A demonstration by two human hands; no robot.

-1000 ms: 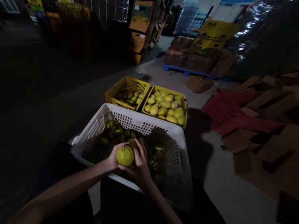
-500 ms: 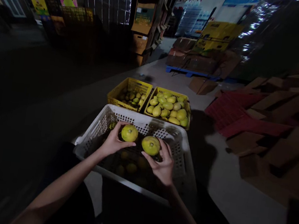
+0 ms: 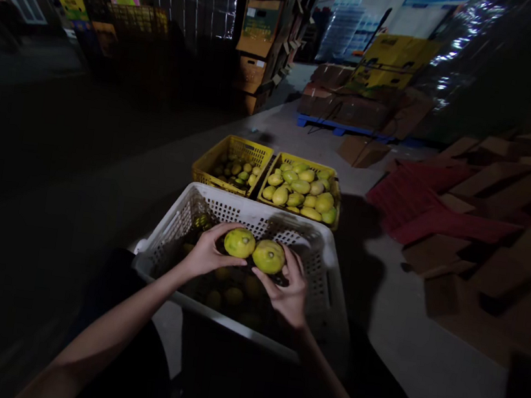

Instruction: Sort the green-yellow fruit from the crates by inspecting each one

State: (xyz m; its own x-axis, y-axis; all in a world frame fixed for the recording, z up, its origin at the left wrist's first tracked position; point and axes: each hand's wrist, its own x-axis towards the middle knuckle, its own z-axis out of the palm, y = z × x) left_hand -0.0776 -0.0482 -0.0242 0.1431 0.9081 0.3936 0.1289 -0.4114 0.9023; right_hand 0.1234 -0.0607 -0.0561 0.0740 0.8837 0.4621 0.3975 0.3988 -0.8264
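Since the earlier frame, the left fruit (image 3: 239,243) has moved rightward, closing the gap that lay between it and the right fruit (image 3: 268,257), which has barely shifted. On the left, the left hand (image 3: 204,255) is partly open in a C shape, its thumb below and fingers above, gripping the rounded yellow-green left fruit by its side. Its hold could slip if the thumb eases, because the skin is curved and the side facing the other fruit is unsupported. In the middle, the two fruits are side by side and seem to touch; pressed hard together, they could bruise or push each other loose. On the right, the right hand (image 3: 291,294) is curled to a similar width, thumb low and fingers around the outer side of the right fruit, which could roll inward out of that one-sided grip. Both fruits are above the white crate (image 3: 229,325), where loose fruit (image 3: 233,296) lies in deep shadow; a dropped one could mark itself or those beneath, and the dim light could hide blemishes. Farther off, the yellow crate on the left (image 3: 205,168) holds a low layer of fruit, while the yellow crate on the right (image 3: 309,161) is heaped, so fruit near its top could roll if jostled.
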